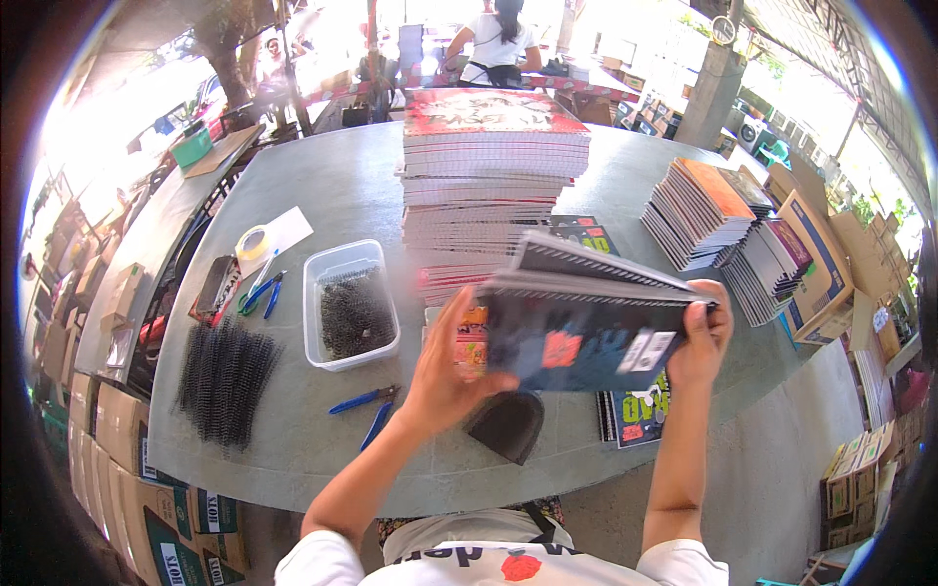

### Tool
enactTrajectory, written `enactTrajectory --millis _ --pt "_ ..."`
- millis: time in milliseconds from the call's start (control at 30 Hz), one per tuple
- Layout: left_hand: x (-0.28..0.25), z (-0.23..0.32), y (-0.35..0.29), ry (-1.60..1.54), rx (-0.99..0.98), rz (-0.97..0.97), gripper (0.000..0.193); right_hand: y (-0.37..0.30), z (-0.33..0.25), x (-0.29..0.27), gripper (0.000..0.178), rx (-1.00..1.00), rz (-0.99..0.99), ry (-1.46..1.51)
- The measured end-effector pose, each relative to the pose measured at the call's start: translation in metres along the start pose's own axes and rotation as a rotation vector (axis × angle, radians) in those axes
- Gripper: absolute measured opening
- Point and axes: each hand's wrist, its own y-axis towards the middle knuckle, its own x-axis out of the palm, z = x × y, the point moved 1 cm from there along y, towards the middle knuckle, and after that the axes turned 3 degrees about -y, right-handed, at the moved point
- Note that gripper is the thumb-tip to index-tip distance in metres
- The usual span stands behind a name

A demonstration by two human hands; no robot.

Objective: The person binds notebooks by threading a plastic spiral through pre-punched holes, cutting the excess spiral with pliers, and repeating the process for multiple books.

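Gripping a small stack of spiral notebooks (586, 322) above the worktop (342, 186), the left hand (445, 376) and right hand (702, 342) clamp fingers on opposite ends; it looks stiff, fairly heavy, apt to slide.

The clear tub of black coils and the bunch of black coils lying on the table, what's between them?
In the head view, only bare grey table lies between the clear tub and the loose black coils.
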Motion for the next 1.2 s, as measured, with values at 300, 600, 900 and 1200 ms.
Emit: enactTrajectory --millis 300,600,900,1200 --pt "-0.054 -0.055 0.048 -0.196 -0.331 -0.244 0.036 0.002 0.064 0.071 0.029 0.191 -0.287 0.309" --pt "-0.056 -0.078 -0.024 0.239 -0.247 -0.288 0.077 -0.042 0.108 0.109 0.034 0.481 -0.159 0.042" --pt "-0.272 -0.079 -0.126 1.325 -0.839 -0.010 0.019 -0.023 0.021 0.131 0.036 -0.414 -0.404 -0.788" --pt "-0.286 -0.090 -0.152 1.234 -0.507 0.398 0.016 -0.068 0.057 0.192 0.034 -0.480 -0.665 -0.781"
